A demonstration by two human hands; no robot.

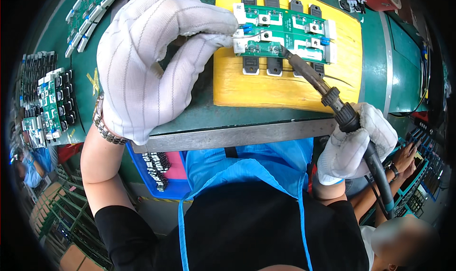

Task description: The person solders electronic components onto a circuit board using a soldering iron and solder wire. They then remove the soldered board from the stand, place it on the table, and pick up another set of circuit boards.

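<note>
Blue tray holds small dark parts; left hand pinches thin wire

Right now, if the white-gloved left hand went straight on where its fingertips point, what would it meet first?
Most likely the left end of the green rectangular circuit board on the yellow rectangular pad; the left hand looks very close to it, but depth leaves contact unclear.

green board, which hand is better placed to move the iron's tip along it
Probably the right hand: it grips the iron, whose tip reaches over the board. The left hand pinches a thin wire by the board's left end.
</note>
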